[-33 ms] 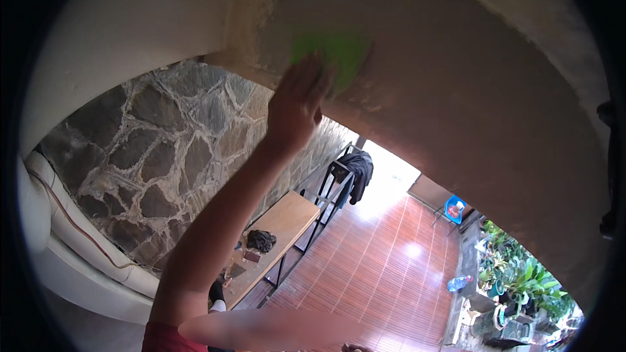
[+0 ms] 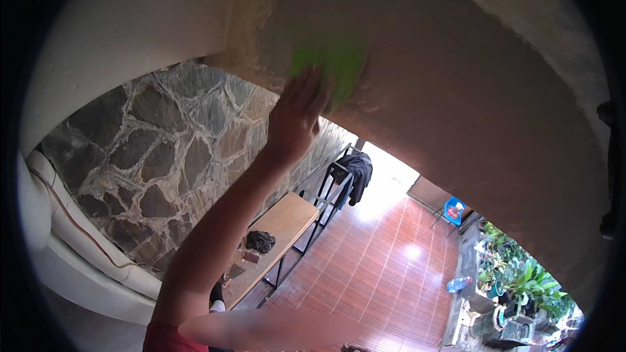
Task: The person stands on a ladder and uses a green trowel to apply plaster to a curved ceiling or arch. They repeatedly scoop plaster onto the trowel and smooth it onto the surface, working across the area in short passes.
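My left hand (image 2: 295, 114) reaches up from the lower left on a bare forearm with a red sleeve. Its fingers press a flat green pad (image 2: 336, 65) against the grey-brown underside of a plastered arch (image 2: 456, 91). Motion smears the pad, so I cannot tell whether it is a sponge, a scraper or a sheet. The plaster is rough and patchy along its left border, near a smooth pale curved surface (image 2: 137, 19). My right hand is out of view.
Below stands a wooden bench (image 2: 290, 215) with a crumpled black bag (image 2: 261, 241) on it. Dark cloth (image 2: 357, 173) hangs over a black metal frame. A stone wall (image 2: 156, 150) rises at left. Red tiled floor (image 2: 372, 254), a blue chair (image 2: 453, 210), and potted plants (image 2: 521, 280) lie right.
My left hand and the green pad have shifted slightly downward along the plaster, toward the arch's lower edge. The pad remains in the hand.
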The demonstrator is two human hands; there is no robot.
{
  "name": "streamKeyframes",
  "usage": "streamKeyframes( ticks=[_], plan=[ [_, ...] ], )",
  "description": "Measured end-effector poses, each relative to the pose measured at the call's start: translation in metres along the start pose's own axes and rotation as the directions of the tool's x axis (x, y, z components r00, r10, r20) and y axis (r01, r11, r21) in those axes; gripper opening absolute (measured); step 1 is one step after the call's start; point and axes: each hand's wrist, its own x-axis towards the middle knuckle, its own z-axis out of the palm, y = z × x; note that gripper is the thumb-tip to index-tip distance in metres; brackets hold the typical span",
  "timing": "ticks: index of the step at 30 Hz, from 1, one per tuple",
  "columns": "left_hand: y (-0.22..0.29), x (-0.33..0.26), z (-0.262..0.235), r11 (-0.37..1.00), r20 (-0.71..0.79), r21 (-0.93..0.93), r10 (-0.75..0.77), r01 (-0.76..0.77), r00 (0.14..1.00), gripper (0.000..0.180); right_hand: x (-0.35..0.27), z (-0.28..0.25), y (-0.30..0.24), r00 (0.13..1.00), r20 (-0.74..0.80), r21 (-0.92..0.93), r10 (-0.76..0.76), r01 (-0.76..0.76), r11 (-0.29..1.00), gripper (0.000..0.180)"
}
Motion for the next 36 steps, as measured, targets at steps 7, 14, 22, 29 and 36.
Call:
streamKeyframes(
  ticks=[7, 14, 22, 29, 36],
  plan=[
    [0.018, -0.114, -0.054, 0.991, 0.219, -0.097, -0.073, 0.097, 0.973, 0.063, -0.016, -0.031, 0.009, 0.999, 0.026, -0.008, -0.029, 0.03, 1.0, 0.038],
    [-0.016, 0.022, -0.042, 0.999, -0.207, -0.018, 0.04, -0.045, 0.978, 0.057, -0.016, -0.047, 0.005, 0.999, 0.019, 0.009, -0.045, 0.045, 0.999, 0.039],
    [0.001, 0.018, -0.003, 0.998, 0.065, 0.021, 0.053, -0.054, 0.997, 0.078, -0.022, -0.045, 0.003, 0.999, 0.014, 0.033, -0.047, 0.046, 0.998, 0.037],
    [0.02, -0.063, -0.063, 0.996, 0.162, -0.074, -0.034, 0.046, 0.986, 0.073, -0.018, -0.051, 0.005, 0.999, 0.015, 0.016, -0.051, 0.051, 0.999, 0.036],
    [0.002, 0.118, -0.04, 0.987, -0.233, 0.056, 0.159, -0.15, 0.959, 0.061, -0.008, -0.05, 0.001, 0.996, 0.004, 0.012, -0.086, 0.086, 0.996, 0.038]
  ],
)
